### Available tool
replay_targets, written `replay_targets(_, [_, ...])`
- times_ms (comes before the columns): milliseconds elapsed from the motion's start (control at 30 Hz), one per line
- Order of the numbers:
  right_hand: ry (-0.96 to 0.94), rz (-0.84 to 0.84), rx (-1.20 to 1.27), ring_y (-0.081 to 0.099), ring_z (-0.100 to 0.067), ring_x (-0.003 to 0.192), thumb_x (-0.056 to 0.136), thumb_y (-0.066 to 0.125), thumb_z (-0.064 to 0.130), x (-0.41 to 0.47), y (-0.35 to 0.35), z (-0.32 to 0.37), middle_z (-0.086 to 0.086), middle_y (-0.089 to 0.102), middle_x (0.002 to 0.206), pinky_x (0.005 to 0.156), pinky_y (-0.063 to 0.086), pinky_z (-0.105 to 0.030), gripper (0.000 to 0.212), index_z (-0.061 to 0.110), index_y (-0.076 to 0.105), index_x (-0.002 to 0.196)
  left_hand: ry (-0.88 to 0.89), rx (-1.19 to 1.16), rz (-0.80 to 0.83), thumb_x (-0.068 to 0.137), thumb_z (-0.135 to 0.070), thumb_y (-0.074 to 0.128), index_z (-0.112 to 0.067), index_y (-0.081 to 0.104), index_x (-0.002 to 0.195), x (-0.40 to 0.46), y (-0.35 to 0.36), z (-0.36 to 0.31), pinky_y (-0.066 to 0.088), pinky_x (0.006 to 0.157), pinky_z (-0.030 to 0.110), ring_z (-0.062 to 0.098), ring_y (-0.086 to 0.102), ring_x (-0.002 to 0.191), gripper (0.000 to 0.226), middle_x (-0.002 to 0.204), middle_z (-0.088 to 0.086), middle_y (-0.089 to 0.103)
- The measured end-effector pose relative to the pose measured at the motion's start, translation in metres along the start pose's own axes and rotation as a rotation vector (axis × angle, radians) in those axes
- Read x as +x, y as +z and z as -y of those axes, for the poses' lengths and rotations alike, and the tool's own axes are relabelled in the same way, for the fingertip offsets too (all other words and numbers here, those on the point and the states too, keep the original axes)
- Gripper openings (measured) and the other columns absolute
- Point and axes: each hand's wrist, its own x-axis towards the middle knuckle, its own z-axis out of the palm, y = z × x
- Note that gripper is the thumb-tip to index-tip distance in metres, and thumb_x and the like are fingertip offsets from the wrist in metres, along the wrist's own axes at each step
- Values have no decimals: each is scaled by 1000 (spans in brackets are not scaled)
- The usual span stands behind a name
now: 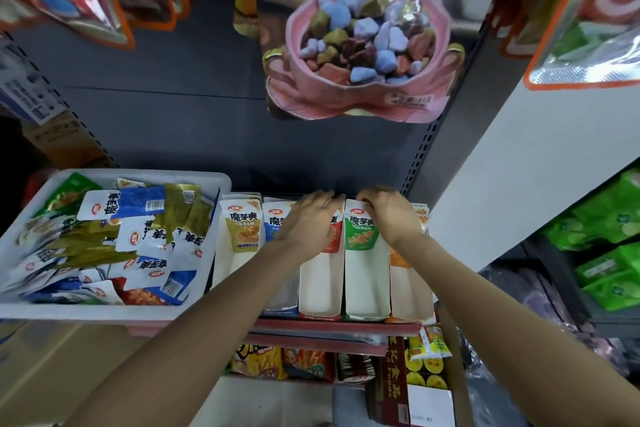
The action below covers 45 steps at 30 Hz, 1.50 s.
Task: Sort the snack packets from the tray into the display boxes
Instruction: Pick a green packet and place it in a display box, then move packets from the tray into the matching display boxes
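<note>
A white tray [20, 229] on the left holds several loose snack packets [145, 239] in white, blue, olive and red. To its right a row of white display boxes stands on the shelf: a yellow-label box [239, 246], a blue one [273, 291], a red one [320, 288], a green one [363, 274] and an orange one [407, 288]. My left hand [310, 218] lies with spread fingers over the back of the blue and red boxes. My right hand [388, 211] has its fingers curled at the top back edge of the green box.
A big pink bag printed with coloured candies [363, 45] hangs above the shelf. More bags hang at the top left and top right. Green packs [609, 253] fill shelves at right. Below the shelf lip are more snack boxes [287, 362] and a cardboard carton.
</note>
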Motion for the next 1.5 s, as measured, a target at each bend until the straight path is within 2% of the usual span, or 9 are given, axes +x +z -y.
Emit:
replay_targets(400, [37, 120, 122, 62, -30, 84, 88, 52, 5, 5, -10, -5, -10, 68, 90, 75, 51, -38, 17, 17, 63, 91, -4, 5, 2, 95, -20, 48, -21, 20, 149, 1, 1, -2, 12, 116, 30, 20, 20, 142, 60, 155, 1, 25])
replay_targets(500, [42, 77, 49, 60, -33, 89, 91, 49, 7, 3, -6, -4, -13, 65, 98, 74, 50, -38, 18, 14, 62, 100, -5, 2, 4, 95, -19, 48, -21, 20, 149, 2, 0, -2, 12, 116, 31, 20, 20, 142, 61, 155, 1, 24])
replay_targets(733, [-14, 50, -84, 46, -27, 118, 92, 55, 15, -1, 1, 3, -9, 50, 127, 99, 40, -36, 38, 14, 52, 130, -9, -17, -29, 95, -19, 48, -22, 22, 148, 0, -1, -2, 13, 117, 30, 19, 20, 142, 59, 155, 1, 24])
replay_targets(867, [-13, -46, 50, 45, -27, 119, 91, 54, 10, -10, 0, 24, -10, 52, 127, 100, 36, -31, 36, 11, 54, 127, -88, -99, -209, 95, -20, 47, -21, 32, 144, -18, -9, 4, 19, 113, 28, 16, 29, 137, 51, 149, 0, 35])
replay_targets(1067, [-106, 44, 285, 55, -26, 110, 90, 51, 4, -8, 14, 99, -11, 58, 120, 96, 41, -31, 31, 10, 61, 119, -277, -245, -386, 92, -12, 50, -14, 58, 118, -68, -29, 50, 45, 79, 32, 23, 59, 96, 27, 107, 7, 64])
replay_targets(1167, [-192, 123, 318, 56, -21, 104, 91, 48, 4, -5, 31, 147, -7, 59, 116, 92, 45, -31, 30, 10, 62, 117, -428, -290, -411, 95, -17, 47, -13, 59, 111, -99, -37, 90, 43, 61, 28, 22, 62, 79, 20, 93, 8, 67])
replay_targets(1233, [-228, 166, 322, 54, -21, 101, 90, 47, 3, -4, 46, 181, -7, 58, 112, 87, 44, -32, 27, 8, 62, 113, -520, -243, -391, 95, -17, 48, -14, 59, 107, -117, -37, 124, 41, 61, 28, 24, 61, 82, 17, 92, 7, 66])
replay_targets(1333, [-194, 269, 268, 51, -25, 114, 92, 49, 9, 1, 70, 229, -10, 53, 125, 93, 44, -35, 33, 8, 52, 125, -548, -241, -325, 90, -12, 52, -16, 58, 112, -139, -35, 178, 50, 73, 35, 27, 59, 96, 23, 103, 8, 64])
replay_targets(1500, [-35, 445, 235, 55, -34, 106, 94, 51, 14, 14, 107, 279, -22, 56, 114, 68, 35, -26, 28, -4, 48, 115, -484, -39, -29, 92, -21, 54, -18, 34, 141, -156, -34, 233, 41, 97, 37, 26, 39, 128, 53, 141, 6, 42])
